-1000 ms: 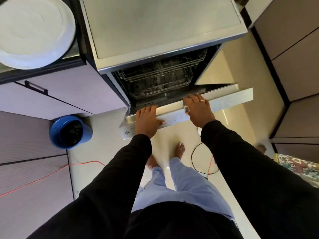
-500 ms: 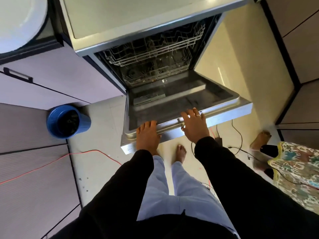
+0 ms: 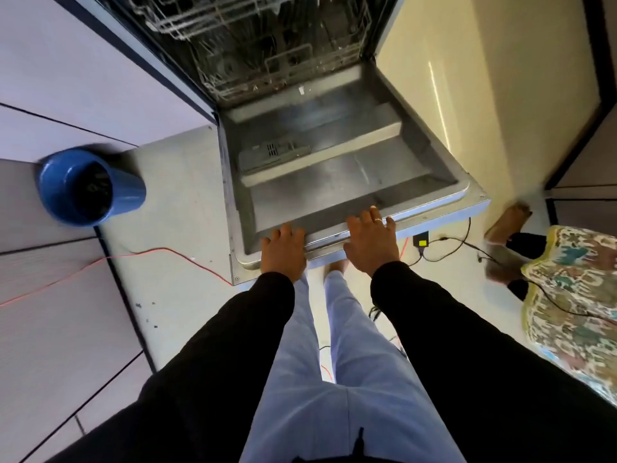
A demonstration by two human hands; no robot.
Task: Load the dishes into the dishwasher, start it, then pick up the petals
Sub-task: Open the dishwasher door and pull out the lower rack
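blue bucket (image 3: pixel 90 186) on floor, red wire (image 3: pixel 160 252), black cable (image 3: pixel 467 243)

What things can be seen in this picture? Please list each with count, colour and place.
dishwasher door: one, steel grey, centre, lowered open
wire racks: two, pale grey, inside dishwasher
bucket: one, blue, floor, left
cable: one, red, floor left of door
adapter: one, black with yellow label, floor near door's right corner
patterned garment: one, multicoloured, right edge, another person's
left hand: one, resting on door's front edge
right hand: one, wearing ring, same edge

black long sleeves (image 3: pixel 230 332), pale blue trousers (image 3: pixel 337 389), thin ring (image 3: pixel 377 219) (right grip (image 3: pixel 372 243))
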